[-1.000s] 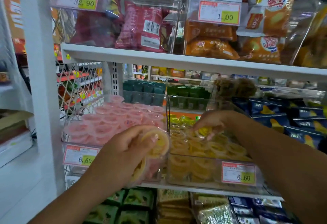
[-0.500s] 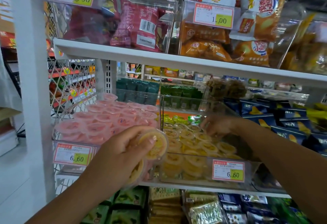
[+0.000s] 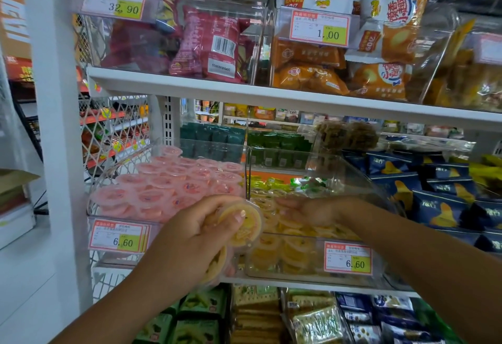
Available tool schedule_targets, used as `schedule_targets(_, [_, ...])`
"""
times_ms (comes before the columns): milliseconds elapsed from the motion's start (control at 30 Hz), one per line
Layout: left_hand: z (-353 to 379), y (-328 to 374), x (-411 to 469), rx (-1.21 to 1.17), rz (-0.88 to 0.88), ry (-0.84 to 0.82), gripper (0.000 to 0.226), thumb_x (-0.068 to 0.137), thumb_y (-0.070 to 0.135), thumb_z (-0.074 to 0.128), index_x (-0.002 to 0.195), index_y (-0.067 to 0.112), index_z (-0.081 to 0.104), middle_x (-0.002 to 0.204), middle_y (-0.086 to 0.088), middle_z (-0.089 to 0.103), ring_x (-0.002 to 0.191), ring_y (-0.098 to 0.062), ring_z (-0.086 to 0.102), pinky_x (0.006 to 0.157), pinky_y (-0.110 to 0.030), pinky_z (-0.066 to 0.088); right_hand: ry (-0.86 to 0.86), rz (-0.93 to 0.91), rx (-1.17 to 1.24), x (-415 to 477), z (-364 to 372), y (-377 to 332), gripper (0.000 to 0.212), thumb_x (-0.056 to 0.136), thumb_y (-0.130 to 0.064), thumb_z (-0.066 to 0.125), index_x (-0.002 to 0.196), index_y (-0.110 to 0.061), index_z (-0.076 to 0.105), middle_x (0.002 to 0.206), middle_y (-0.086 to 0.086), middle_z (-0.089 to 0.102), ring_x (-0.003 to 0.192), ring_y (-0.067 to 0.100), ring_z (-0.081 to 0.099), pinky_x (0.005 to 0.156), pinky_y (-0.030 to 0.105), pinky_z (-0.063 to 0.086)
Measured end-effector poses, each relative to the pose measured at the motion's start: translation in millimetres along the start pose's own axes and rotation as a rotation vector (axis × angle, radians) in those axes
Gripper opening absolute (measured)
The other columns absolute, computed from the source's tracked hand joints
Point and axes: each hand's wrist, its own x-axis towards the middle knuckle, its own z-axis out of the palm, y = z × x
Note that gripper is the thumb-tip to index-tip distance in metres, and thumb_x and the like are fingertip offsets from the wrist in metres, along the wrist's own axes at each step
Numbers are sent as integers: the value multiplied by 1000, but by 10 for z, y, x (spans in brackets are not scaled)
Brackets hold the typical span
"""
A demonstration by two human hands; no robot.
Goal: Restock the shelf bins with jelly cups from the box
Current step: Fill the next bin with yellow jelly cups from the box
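The step in hand looks to be feeding yellow jelly cups into the clear bin (image 3: 271, 270) that carries the right-hand 6.60 price tag (image 3: 347, 258). The left hand (image 3: 190, 240) is curled round a small stack of jelly cups (image 3: 241, 225), thumb on the top lid, just in front of that bin's left front corner. The right hand (image 3: 307, 209) lies inside the bin, fingers stretched flat over the cups already there. It seems to hold nothing, though blur makes the fingertips hard to read. To do this well, I would take cups off the top of the stack a few at a time and set them lid up in the lower spots of the bin. The flat hand can level the layer, and the left hand needs a firm grip so the bottom cups do not slide out. The bin holds yellow cups (image 3: 293, 248) several layers deep at its front, with room left under the rim. Directly left of it, wall to wall, a second clear bin (image 3: 108, 178) is heaped with pink cups (image 3: 168, 183), so yellow ones must not spill across.
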Motion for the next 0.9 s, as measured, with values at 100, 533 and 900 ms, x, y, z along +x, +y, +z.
schedule_targets(100, [47,57,26,52,-6,-15,40,71,57,48,105,42,64,65,26,65,65,6,64,62,-16,44,146,-25,128,-216,-168,-65,57,98,-56,29,151,-41,17,162,-7,7,148,21,13,119,37,13])
schedule_targets(533, [567,240,493,44,-110,-29,46,75,69,47,107,37,51,89,7,72,68,-13,69,69,-41,56,346,-214,608,-1047,-672,-166,15,88,-8,65,101,-11,71,88,7,74,74,16,69,64,21,56])
schedule_targets(900, [212,169,415,-90,-63,-52,44,89,9,61,100,51,58,117,14,61,106,-12,62,90,-40,52,189,232,-297,-143,-497,414,27,98,-18,50,118,-10,66,116,6,62,109,23,56,97,33,46])
